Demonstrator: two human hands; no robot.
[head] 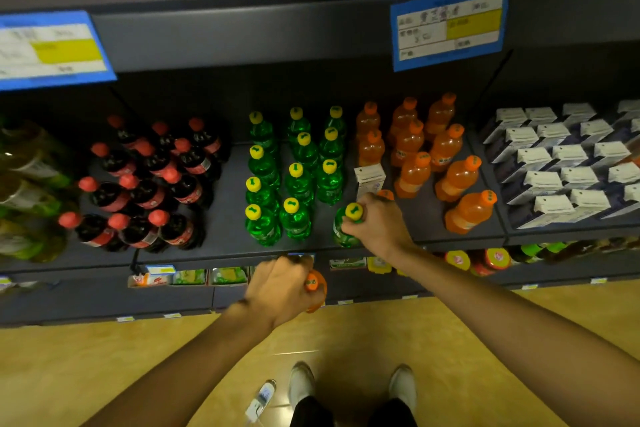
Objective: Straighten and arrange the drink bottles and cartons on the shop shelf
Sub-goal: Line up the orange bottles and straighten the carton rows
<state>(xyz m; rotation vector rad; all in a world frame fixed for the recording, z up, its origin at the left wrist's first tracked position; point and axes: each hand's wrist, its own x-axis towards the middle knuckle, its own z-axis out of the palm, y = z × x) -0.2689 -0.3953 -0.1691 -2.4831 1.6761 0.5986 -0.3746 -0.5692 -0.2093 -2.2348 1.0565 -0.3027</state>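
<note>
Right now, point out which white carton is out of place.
The lone white carton standing among the orange bottles, left of the carton block.

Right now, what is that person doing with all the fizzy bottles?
A person is tidying a shop shelf of drinks. Their right hand grips a green bottle by its neck at the front of the shelf, next to the other green ones. Their left hand holds an orange bottle out in front of the shelf, not yet put down. One white carton stands among the orange bottles, away from the other cartons.
</note>
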